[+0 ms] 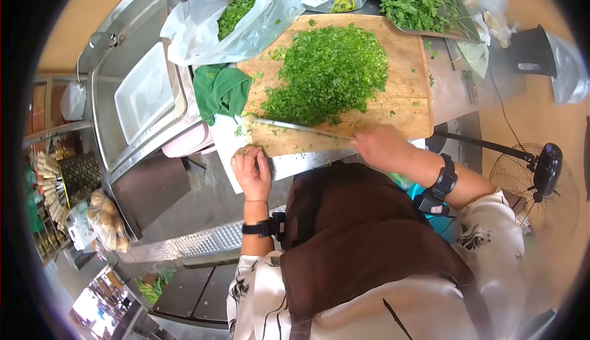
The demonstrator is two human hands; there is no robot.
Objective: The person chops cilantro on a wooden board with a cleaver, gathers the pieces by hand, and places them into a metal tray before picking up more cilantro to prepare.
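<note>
My right hand (382, 148) is closed around the handle of a knife (301, 128). The long blade points left and lies low over the near part of a wooden cutting board (402, 113). A large heap of finely chopped green herbs (335, 70) covers the board's middle, just beyond the blade. At the near left corner of the board, my left hand (251, 167) touches the edge with its fingers curled in. Whether anything is inside those fingers is hidden. A crumpled green cloth (221, 91) lies against the board's left side.
Plastic bags of herbs (239, 17) crowd the far left edge. A metal tray (455, 30) of leafy herbs overlaps the far right corner. Left stands a sink with a white tub (144, 94); a black fan (546, 171) is at right.
</note>
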